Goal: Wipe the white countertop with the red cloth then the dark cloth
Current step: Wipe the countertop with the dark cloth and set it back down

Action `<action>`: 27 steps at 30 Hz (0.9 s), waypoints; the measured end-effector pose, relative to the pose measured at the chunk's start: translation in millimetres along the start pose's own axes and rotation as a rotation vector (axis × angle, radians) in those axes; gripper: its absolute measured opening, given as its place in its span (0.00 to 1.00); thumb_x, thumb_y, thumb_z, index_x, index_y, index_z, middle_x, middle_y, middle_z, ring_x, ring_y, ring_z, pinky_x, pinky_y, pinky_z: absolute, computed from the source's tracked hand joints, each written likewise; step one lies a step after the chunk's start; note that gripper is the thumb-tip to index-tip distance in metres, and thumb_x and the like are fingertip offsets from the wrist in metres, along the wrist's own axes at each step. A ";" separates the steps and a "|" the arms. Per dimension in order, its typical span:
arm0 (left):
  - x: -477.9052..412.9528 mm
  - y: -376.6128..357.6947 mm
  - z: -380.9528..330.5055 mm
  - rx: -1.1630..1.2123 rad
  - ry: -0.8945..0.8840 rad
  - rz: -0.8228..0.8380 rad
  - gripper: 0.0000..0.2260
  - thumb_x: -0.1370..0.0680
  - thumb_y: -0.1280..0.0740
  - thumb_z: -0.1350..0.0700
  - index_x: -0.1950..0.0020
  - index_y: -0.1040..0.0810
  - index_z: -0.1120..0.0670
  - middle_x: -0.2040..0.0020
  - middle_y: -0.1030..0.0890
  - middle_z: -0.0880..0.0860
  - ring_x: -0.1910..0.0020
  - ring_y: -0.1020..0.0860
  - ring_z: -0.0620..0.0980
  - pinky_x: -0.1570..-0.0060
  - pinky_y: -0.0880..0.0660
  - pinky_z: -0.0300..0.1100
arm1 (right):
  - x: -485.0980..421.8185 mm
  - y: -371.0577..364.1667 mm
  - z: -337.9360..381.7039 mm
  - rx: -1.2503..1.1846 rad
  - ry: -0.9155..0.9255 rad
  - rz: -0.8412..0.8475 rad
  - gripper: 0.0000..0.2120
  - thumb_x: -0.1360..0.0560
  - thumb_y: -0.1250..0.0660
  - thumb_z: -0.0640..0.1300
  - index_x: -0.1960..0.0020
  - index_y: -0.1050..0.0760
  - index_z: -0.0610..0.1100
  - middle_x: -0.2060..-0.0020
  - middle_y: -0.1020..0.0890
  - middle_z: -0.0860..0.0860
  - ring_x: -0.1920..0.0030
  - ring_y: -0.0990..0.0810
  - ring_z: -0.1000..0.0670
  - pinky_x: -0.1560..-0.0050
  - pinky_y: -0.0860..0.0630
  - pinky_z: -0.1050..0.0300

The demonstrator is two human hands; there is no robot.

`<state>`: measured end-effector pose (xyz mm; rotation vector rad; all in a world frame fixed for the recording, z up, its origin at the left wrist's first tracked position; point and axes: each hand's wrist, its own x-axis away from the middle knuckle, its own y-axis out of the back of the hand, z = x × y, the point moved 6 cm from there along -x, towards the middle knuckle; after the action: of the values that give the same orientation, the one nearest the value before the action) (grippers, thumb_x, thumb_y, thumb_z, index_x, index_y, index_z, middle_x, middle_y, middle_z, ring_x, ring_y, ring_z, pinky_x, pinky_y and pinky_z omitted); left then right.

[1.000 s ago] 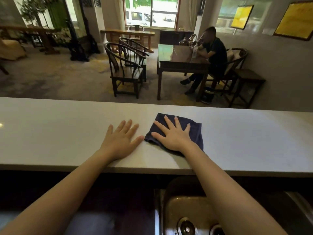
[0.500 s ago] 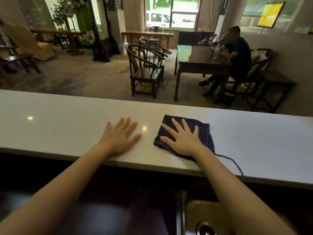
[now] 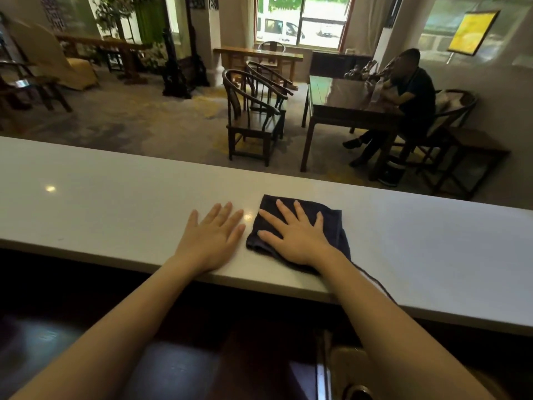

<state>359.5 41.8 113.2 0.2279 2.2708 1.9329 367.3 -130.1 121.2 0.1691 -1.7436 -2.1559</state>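
A folded dark cloth (image 3: 331, 223) lies flat on the long white countertop (image 3: 115, 203), near its middle. My right hand (image 3: 294, 235) presses flat on the cloth with fingers spread. A loose dark thread (image 3: 375, 281) trails from the cloth toward the counter's near edge. My left hand (image 3: 212, 236) rests palm-down on the bare countertop just left of the cloth, holding nothing. No red cloth is in view.
A metal sink (image 3: 349, 376) sits below the counter's near edge at the bottom right. Beyond the counter are dark wooden chairs (image 3: 253, 116) and a table (image 3: 340, 102) where a person (image 3: 409, 93) sits.
The view has swung left along the counter. Both hands and the dark cloth have slid leftward on the countertop, and the left hand now sits closer to the cloth.
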 end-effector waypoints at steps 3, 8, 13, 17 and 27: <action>1.9 0.8 -1.5 0.012 0.011 0.000 0.25 0.24 0.64 0.38 0.28 0.56 0.41 0.23 0.55 0.46 0.25 0.58 0.46 0.30 0.61 0.58 | -41.0 8.1 -0.1 0.016 -0.016 -0.016 0.27 0.27 0.56 0.69 0.29 0.56 0.67 0.24 0.58 0.55 0.25 0.63 0.44 0.34 0.66 0.28; 4.3 1.7 -7.0 0.056 0.012 0.019 0.27 0.25 0.64 0.37 0.27 0.56 0.44 0.23 0.55 0.46 0.26 0.58 0.46 0.29 0.61 0.59 | -53.2 3.6 7.4 0.046 -0.011 -0.006 0.27 0.26 0.57 0.69 0.29 0.55 0.66 0.23 0.57 0.54 0.25 0.62 0.43 0.33 0.65 0.30; 8.9 5.5 -10.8 0.068 0.001 0.049 0.26 0.23 0.62 0.40 0.26 0.56 0.46 0.23 0.54 0.48 0.25 0.57 0.47 0.28 0.60 0.59 | -6.0 -7.1 27.7 0.036 0.065 -0.020 0.26 0.26 0.58 0.68 0.29 0.55 0.67 0.23 0.56 0.56 0.25 0.62 0.46 0.32 0.67 0.34; 11.2 16.4 -16.2 0.152 -0.025 0.013 0.25 0.22 0.59 0.41 0.26 0.56 0.45 0.23 0.54 0.48 0.25 0.56 0.46 0.29 0.61 0.58 | 39.3 -13.8 46.4 0.040 0.088 -0.046 0.28 0.25 0.56 0.67 0.27 0.56 0.62 0.23 0.57 0.54 0.25 0.63 0.46 0.31 0.68 0.35; 60.9 1.9 -93.1 0.037 -0.462 0.048 0.41 0.31 0.50 0.29 0.27 0.59 0.49 0.27 0.59 0.46 0.26 0.59 0.45 0.28 0.61 0.43 | 114.1 -6.3 13.8 0.094 0.113 -0.086 0.37 0.24 0.44 0.59 0.25 0.59 0.48 0.23 0.58 0.48 0.25 0.60 0.49 0.27 0.62 0.50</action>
<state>280.3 -34.8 128.8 0.6628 2.0072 1.6446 255.8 -156.2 133.4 0.3893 -1.8031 -2.0806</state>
